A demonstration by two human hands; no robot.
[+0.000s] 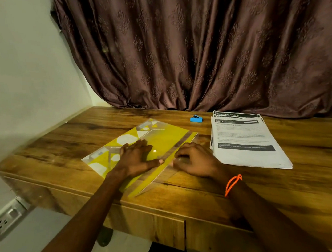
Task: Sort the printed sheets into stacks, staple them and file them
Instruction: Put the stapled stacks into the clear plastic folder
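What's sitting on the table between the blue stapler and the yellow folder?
Nothing: in the head view, only bare wooden table lies between the blue stapler and the yellow folder.

Top sheet (245, 141) of paper stack: number "2652" in dark header. Sheet beneath (233, 114), header strip: "DRESSING TABLE". Smaller print unreadable.

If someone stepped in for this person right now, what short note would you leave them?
Left hand: flat on the yellow folder, fingers straight.
Right hand: fingers curled at the folder's right edge, seemingly pinching it.
Printed sheets: one pile, right of the folder on the desk.
Blue stapler: beyond the folder, untouched.
Done: nothing visibly sorted, stapled or filed.
Left: open the folder, sort, staple, file.
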